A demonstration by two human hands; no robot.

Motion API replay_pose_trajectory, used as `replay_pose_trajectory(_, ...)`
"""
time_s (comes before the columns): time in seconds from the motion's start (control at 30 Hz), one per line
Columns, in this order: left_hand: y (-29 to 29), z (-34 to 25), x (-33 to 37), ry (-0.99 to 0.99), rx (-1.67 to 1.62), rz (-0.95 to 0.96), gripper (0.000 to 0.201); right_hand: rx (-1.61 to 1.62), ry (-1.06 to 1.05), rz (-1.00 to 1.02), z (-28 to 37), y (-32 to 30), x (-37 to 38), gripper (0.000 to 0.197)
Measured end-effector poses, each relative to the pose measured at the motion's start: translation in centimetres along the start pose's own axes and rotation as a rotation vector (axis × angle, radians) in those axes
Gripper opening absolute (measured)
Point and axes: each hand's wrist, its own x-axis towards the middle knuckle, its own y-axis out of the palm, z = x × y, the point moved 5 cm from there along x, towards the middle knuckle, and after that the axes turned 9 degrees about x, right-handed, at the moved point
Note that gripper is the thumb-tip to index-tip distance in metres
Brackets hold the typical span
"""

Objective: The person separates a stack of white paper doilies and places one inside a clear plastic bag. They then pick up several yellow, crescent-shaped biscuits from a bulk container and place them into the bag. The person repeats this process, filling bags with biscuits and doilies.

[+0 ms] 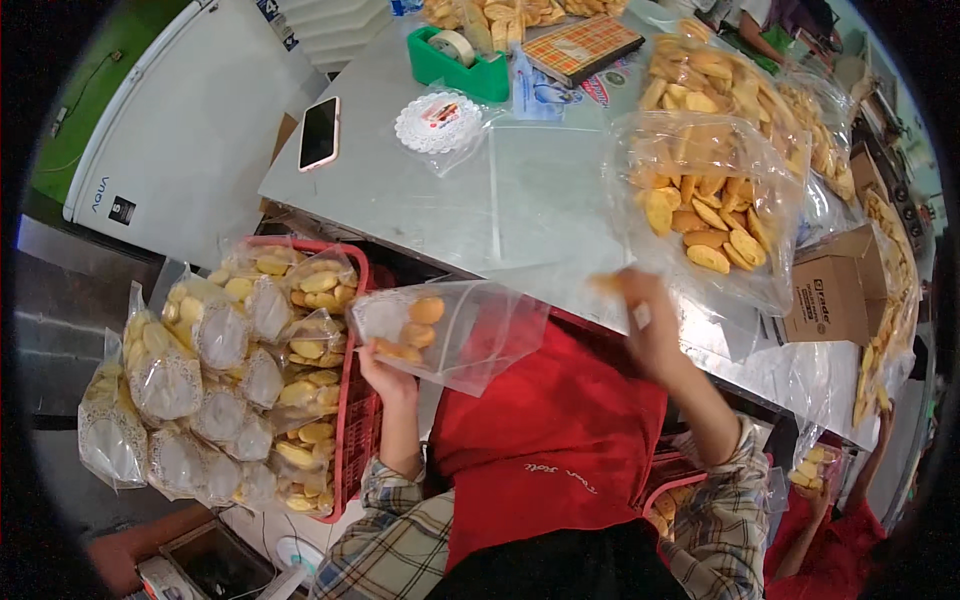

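Note:
My left hand grips the lower end of a clear plastic bag, which lies sideways in front of my red apron. Several oval toasted bread pieces and a white doily are inside it. Held over the table edge, my right hand is smeared by motion, with a golden bread piece at its fingertips. Beyond that hand, a large clear bag with its mouth toward me contains many loose bread pieces.
At my left, a red crate is heaped with filled bags. The metal table bears a phone, a green tape dispenser, white doilies, an orange checked box and a cardboard box. A co-worker's red sleeve shows lower right.

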Motion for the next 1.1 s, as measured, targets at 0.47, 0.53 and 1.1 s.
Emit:
replay_pose_trajectory(0.47, 7.5, 3.0, -6.8, 0.222, 0.616, 0.42, 0.046, 1.277, 0.754, -0.092, 1.7, 13.4, -4.8, 0.03)
replay_pose_trajectory(0.53, 8.0, 3.2, -7.5, 0.215, 0.622, 0.453, 0.058, 1.221, 0.845, -0.05, 1.5, 13.6, -4.8, 0.031)
replay_pose_trajectory(1.1, 6.5, 1.8, -9.0, 0.376, 1.134, 0.531, 0.057, 1.203, 0.541, 0.414, 3.7, 15.1, -6.4, 0.043)
